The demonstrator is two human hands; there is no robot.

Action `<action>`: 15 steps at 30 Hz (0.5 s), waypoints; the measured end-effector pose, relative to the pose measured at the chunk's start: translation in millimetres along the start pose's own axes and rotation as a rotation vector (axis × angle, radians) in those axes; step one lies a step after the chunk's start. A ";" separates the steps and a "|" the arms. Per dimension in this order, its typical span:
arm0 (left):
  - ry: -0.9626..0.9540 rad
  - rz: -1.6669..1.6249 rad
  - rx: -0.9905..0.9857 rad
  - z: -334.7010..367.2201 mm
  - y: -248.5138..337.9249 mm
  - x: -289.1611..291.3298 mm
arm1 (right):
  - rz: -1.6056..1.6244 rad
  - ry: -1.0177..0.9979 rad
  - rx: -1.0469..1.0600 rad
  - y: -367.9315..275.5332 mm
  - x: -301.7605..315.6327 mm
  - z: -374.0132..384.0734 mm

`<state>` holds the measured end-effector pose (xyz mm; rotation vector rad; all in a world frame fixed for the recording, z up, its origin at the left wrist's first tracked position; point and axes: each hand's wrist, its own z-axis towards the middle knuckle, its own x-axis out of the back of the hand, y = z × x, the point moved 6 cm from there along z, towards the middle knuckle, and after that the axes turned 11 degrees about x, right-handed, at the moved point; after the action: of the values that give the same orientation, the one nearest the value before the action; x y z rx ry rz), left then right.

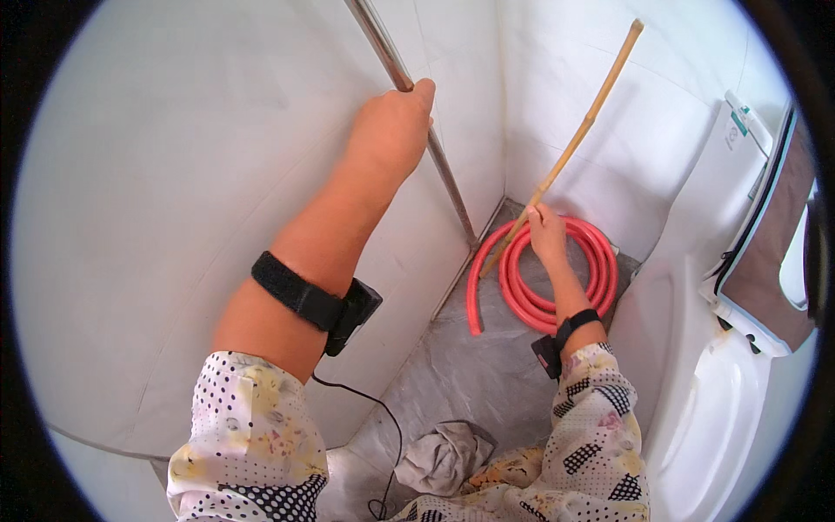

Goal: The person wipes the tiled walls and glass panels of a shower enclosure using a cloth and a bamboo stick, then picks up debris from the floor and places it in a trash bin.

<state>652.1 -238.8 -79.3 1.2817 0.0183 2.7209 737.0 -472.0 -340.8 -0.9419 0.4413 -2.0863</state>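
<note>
Steadying is apparently the step in hand: by the closed fingers of the left hand [391, 130], a slanting metal pole [452, 183] is being gripped beside the white wall [217, 157]. Farther right, a bamboo stick [578, 135] is being pinched by the fingers of the right hand [547, 235], its lower part crossing a red coiled hose [473, 304] on the grey floor [470, 365]. Next, careful clearance between stick and hose is probably being called for.
</note>
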 end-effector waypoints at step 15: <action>-0.043 0.055 0.025 0.6 -1.3 14.4 | 0.749 0.267 -0.269 -153.9 109.6 17.4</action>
<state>643.7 -235.7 -67.9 1.3672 0.0125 2.7460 624.8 -460.3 -188.3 -0.5143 1.0541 -1.4756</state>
